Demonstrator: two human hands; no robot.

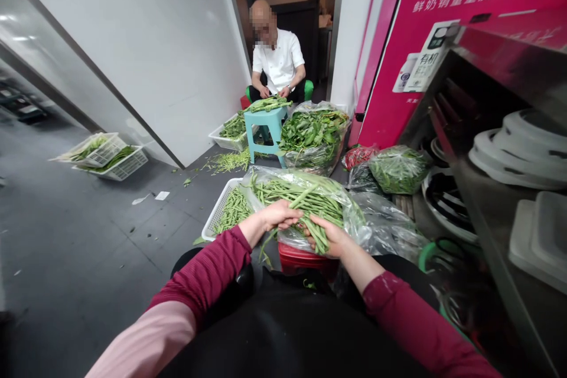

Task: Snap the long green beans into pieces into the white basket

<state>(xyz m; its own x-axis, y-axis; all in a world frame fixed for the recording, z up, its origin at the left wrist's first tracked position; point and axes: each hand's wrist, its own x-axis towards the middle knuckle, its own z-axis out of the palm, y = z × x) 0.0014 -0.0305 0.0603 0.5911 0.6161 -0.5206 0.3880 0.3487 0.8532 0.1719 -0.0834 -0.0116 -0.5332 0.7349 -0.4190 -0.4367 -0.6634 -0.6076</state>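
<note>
My right hand (pixel 332 236) is closed around a bunch of long green beans (pixel 319 235), held over the front of an open clear plastic bag (pixel 354 212). Close beside it, my left hand (pixel 281 215) has its fingers pinched on green beans at the near side of the pile. More long beans (pixel 325 204) fill the bag, which rests on a red container (pixel 301 257) between my knees. To the left, a white plastic basket (pixel 210 225) holds short bean pieces (pixel 233 209).
Across from me a person (pixel 279 59) sits handling greens on a light-blue stool (pixel 266 124). A bag of leafy greens (pixel 314 130) stands beside it. White baskets (pixel 121 165) lie on the left floor. A metal shelf (pixel 496 201) with white lids is close on my right.
</note>
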